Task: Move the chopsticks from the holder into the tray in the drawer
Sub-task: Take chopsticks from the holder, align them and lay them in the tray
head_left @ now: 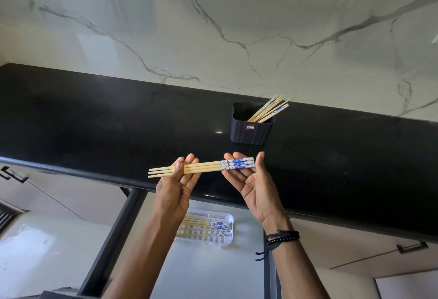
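While the black worktop [94, 120] carried the holder [251, 132] and the open drawer [213, 275] held the white tray [228, 218] below, both hands were raised palm-up: the left hand [175, 182] pinned three chopsticks [206, 168] under its thumb, their patterned ends resting across the straight fingers [233, 157] of the right hand [254, 181].

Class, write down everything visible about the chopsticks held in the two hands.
The held chopsticks are three pale, wooden-looking sticks side by side, level, over the edge of the black counter. Plain tips point left; thick ends carry a blue-and-white pattern. The left hand pinches the plain part; the right hand supports the patterned ends.
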